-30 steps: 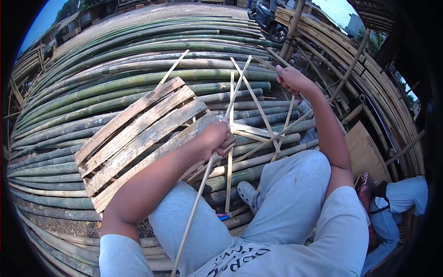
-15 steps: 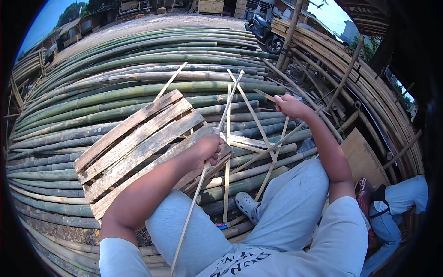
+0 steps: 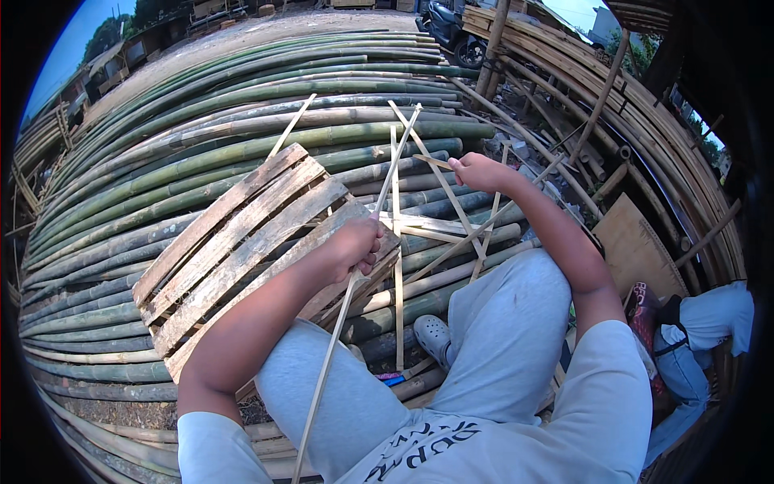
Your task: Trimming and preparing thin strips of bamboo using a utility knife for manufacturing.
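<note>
My left hand [image 3: 357, 244] is closed around a long, thin bamboo strip [image 3: 328, 363], which slants from beside my left thigh up past the fist to a far end above the stacked poles. In my right hand [image 3: 477, 172], off to the right and farther away, is a knife [image 3: 433, 160]. Its blade points left toward the strip's upper part, with a small gap between them. The handle is hidden in my fist. Under my left forearm a slatted wooden pallet [image 3: 242, 234] lies tilted.
Many green bamboo poles [image 3: 201, 149] lie side by side ahead. Several loose strips [image 3: 398, 282] cross in front of my shoe [image 3: 433, 337]. Stacked lumber [image 3: 556, 56] and a parked motorbike [image 3: 451, 32] are at the far right. Another person's jeans [image 3: 681, 371] show at right.
My right hand has moved left with the knife, bringing the blade closer to the strip. My left hand keeps its grip on the strip. The whole view has shifted slightly.
</note>
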### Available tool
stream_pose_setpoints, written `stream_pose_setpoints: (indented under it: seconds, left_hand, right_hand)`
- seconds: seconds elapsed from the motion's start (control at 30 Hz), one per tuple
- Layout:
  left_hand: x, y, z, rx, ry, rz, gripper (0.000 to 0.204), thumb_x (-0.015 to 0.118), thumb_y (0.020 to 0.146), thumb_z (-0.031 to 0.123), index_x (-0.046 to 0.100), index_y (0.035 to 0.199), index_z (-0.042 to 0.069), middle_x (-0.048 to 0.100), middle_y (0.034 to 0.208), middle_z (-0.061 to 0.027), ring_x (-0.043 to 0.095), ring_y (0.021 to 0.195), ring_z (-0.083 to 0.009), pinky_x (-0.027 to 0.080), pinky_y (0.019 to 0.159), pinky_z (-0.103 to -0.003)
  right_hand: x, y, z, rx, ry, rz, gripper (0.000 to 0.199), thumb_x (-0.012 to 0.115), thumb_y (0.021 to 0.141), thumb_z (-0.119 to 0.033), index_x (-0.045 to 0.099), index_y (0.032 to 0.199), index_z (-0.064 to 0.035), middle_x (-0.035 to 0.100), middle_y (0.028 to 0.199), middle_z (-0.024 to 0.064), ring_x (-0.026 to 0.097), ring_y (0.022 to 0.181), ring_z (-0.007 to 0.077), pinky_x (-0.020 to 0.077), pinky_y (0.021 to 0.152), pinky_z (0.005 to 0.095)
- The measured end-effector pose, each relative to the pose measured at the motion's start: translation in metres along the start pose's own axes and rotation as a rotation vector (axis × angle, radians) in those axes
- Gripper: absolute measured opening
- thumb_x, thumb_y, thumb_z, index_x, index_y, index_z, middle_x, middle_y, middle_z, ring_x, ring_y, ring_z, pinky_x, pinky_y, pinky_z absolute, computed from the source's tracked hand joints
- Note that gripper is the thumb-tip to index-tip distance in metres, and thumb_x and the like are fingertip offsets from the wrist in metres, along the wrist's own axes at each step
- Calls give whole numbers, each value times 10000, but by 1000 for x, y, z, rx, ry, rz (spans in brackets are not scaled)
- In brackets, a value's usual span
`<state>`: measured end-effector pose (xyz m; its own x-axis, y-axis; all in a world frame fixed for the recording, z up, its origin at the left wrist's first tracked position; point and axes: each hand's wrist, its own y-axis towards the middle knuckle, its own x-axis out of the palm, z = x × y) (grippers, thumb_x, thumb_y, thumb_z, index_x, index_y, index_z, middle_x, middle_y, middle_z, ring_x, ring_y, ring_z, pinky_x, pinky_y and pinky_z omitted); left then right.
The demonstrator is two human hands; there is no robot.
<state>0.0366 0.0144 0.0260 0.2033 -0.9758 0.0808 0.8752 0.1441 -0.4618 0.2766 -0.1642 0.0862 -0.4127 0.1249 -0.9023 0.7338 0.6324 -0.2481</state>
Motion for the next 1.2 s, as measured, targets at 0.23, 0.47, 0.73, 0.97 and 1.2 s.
stream_pose_setpoints:
  seconds: [0.23,0.47,0.73,0.97,1.2]
  left_hand:
    - [2,-7,3,-20,-99,-6,345,290,1072,416,422,929,132,293,628,57,248,475,-72,236,422,-254]
    - [36,-11,18,43,48,-39,371,266,1077,419,449,976,112,307,632,59,269,491,-72,253,429,-252]
    - [22,-18,8,90,68,-11,401,250,1077,418,481,988,102,350,640,42,328,500,-89,323,437,-269]
    - [18,-31,8,97,153,-4,436,224,1075,422,505,1076,89,388,666,16,373,540,-111,380,477,-290]
    - [5,-9,-2,8,63,-33,412,251,1074,424,487,1013,91,345,667,29,306,504,-88,310,436,-265]
  right_hand:
    - [6,-3,0,19,-9,17,622,337,1038,-472,664,934,47,662,861,179,631,639,277,527,579,424]
    - [1,11,13,94,175,300,604,352,1047,-418,582,825,94,570,659,138,579,509,284,488,475,429]
    - [-6,21,28,254,322,408,553,336,1044,-439,542,827,27,533,677,91,539,537,216,452,454,418]
    - [-16,-7,20,253,668,348,489,314,1050,-448,510,852,-47,349,599,-6,277,455,108,261,425,305]
    - [-5,19,-9,10,713,282,487,290,1063,-441,515,932,-29,386,597,1,329,435,110,305,405,305]
